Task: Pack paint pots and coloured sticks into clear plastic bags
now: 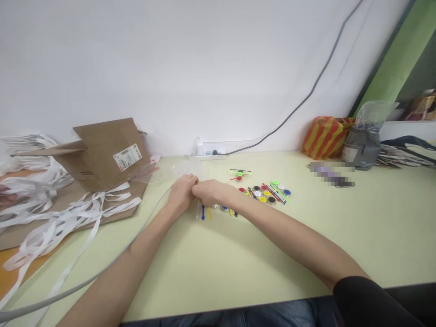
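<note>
My left hand [180, 193] and my right hand [211, 193] meet fingertip to fingertip above the pale green table [238, 254], both closed in a pinch on something small that I cannot make out. Just below them lie thin plastic sticks [203, 212], white, blue and yellow. To the right of my right hand is a cluster of small coloured discs and sticks [267, 193]. Behind that cluster sits a green assembled spinner piece [240, 172].
An open cardboard box [105, 154] stands at the left among white paper strips [64, 213]. A white power strip [207, 150] with a grey cable sits at the wall. A striped bag [325, 136] and a grey plastic bag [364, 136] are at the right. A grey cable [102, 272] crosses the table's left side.
</note>
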`<state>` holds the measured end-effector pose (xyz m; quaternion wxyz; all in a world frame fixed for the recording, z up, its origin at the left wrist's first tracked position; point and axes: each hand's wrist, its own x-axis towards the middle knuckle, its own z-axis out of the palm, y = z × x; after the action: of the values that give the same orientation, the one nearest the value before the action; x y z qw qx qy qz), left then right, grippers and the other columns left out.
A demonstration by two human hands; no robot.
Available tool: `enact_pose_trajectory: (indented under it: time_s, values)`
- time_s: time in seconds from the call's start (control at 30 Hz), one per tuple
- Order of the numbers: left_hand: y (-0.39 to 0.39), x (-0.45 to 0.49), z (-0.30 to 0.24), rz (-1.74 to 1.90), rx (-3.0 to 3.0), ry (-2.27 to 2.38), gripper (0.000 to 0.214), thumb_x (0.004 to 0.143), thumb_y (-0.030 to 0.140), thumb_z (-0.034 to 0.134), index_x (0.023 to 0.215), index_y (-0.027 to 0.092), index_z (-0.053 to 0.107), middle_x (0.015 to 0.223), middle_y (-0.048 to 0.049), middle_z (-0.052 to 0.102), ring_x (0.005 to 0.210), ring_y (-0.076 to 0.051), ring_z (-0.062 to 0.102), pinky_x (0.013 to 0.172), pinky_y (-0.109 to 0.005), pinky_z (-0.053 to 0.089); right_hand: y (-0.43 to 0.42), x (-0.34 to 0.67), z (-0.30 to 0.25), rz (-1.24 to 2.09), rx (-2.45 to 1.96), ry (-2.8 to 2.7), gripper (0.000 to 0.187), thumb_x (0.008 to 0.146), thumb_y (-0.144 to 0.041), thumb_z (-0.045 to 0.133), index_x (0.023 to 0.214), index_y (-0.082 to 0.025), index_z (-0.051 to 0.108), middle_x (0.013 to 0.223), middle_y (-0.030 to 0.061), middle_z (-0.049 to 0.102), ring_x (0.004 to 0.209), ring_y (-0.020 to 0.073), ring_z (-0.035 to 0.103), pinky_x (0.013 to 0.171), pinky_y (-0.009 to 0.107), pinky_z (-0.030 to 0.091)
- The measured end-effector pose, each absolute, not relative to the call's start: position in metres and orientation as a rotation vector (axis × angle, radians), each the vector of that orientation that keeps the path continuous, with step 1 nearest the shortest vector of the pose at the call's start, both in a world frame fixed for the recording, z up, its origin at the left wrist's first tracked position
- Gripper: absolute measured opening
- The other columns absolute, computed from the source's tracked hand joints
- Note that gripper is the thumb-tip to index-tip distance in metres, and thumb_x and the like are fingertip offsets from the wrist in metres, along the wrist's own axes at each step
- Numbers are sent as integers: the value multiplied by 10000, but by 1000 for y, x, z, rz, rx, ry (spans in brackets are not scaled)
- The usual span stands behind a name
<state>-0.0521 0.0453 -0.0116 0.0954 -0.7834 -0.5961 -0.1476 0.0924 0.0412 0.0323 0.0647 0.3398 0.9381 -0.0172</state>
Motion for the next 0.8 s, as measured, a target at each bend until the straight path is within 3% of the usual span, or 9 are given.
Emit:
enact_pose_trajectory:
  time_s: [0.57,0.8]
  values:
    - [43,-50,-15,-509,-2305,-1861,132,793,176,532,883,238,457,838,-30,634,736,-226,554,588,-309,248,47,91,29,-3,1010,2825,259,787,-104,686,1044,-118,706,1064,149,742,941,266,721,679,273,509]
    - [45,-53,-16,-591,-2281,-1826,142,796,202,556,903,230,466,932,-35,610,763,-210,545,580,-306,243,52,97,37,-89,952,2868,154,791,-143,735,943,-134,717,1025,118,740,876,233,702,599,258,446]
